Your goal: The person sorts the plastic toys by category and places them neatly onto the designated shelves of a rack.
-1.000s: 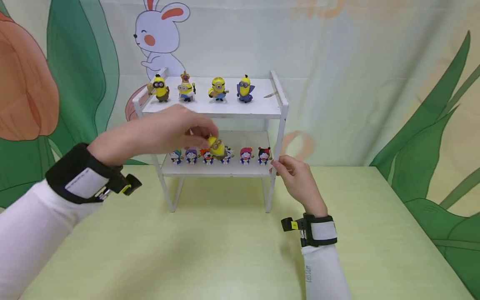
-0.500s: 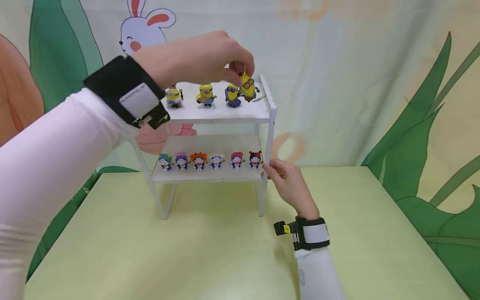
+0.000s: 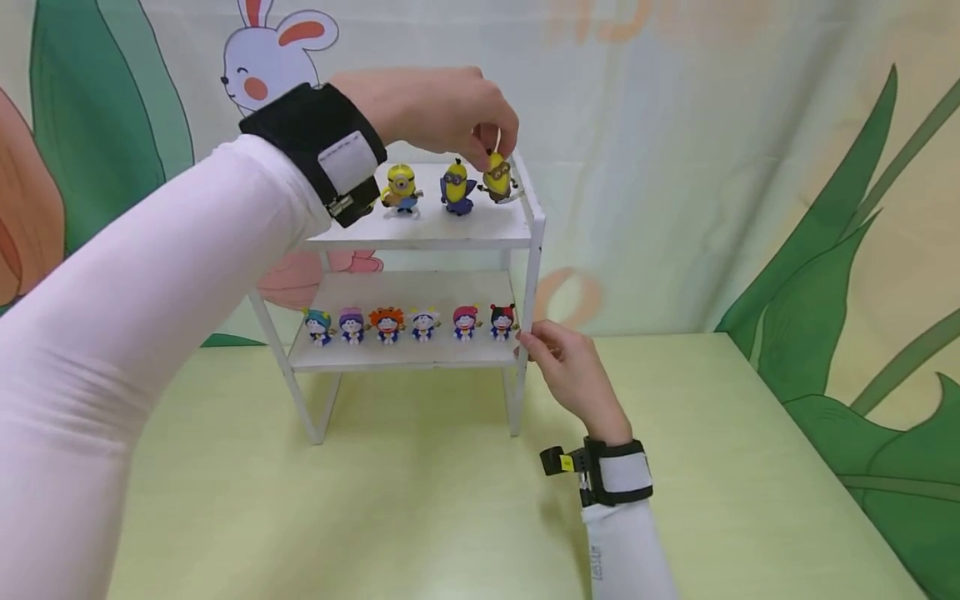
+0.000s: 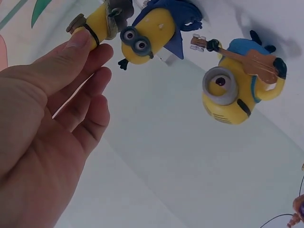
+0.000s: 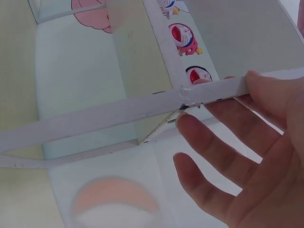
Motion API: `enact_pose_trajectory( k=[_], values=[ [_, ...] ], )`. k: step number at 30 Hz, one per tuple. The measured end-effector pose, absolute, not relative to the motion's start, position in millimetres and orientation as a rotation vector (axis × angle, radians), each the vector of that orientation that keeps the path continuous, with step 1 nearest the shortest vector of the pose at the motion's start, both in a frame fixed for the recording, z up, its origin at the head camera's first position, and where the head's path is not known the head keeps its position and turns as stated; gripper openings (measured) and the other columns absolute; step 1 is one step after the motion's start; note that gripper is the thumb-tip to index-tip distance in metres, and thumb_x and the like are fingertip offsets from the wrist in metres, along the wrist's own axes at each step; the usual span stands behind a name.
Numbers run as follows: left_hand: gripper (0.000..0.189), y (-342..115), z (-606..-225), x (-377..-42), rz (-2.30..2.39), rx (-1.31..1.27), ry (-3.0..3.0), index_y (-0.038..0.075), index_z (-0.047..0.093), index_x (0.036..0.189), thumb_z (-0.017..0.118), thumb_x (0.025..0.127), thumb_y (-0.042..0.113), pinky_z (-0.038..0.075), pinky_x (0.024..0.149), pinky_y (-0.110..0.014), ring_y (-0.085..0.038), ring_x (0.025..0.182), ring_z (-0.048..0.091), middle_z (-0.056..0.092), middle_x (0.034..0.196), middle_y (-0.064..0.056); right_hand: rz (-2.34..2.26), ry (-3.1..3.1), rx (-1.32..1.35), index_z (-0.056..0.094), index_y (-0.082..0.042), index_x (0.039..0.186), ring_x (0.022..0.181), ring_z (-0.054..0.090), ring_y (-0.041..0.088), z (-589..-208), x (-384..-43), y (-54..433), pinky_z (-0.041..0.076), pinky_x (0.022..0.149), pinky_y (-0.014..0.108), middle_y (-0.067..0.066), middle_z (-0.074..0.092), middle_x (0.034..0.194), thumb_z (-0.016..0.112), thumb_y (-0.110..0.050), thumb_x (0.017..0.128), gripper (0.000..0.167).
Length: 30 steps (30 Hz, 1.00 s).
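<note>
My left hand point(image 3: 450, 112) pinches a yellow Minion figure point(image 3: 497, 177) by its head, at the right end of the white two-tier shelf's point(image 3: 420, 243) upper board. Whether the figure's feet touch the board, I cannot tell. Beside it stands a Minion in a blue cape point(image 4: 154, 35), then a one-eyed Minion with a guitar point(image 4: 237, 85). My left forearm hides the board's left part. Lower down, my right hand point(image 3: 570, 367) grips the shelf's front right leg point(image 5: 142, 105) between thumb and fingers, level with the lower board.
Several small figures in coloured hats, such as one in an orange hat point(image 3: 387, 325), line the lower board. The shelf stands on a pale green table point(image 3: 420, 500). Behind hangs a printed cloth point(image 3: 660, 167) with a rabbit and leaves.
My left hand has carried the Minion figure up from in front of the lower board and rightward to the upper board's right end. My right hand keeps its grip on the leg.
</note>
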<state>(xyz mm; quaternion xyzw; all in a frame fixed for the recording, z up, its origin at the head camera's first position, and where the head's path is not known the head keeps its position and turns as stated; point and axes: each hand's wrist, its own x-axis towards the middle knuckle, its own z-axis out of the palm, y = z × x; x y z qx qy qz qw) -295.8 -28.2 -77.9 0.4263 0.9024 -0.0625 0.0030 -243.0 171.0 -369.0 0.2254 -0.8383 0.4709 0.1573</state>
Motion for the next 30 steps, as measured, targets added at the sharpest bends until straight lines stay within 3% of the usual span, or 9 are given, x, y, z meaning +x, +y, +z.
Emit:
enact_pose_trajectory(
  k=[30],
  values=[
    [0.034, -8, -79, -301, -0.231, 1.148, 2.768, 0.012, 0.056, 0.136, 0.05, 0.102, 0.009, 0.041, 0.099, -0.043, -0.03, 0.116, 0.047, 0.052, 0.131, -0.013, 1.338, -2.394, 0.664, 0.069, -0.003, 0.105, 0.086, 0.068, 0.022, -367, -240, 173, 0.053, 0.083, 0.047, 0.009, 0.071, 0.104, 0.057, -0.022, 0.1, 0.024]
  ],
)
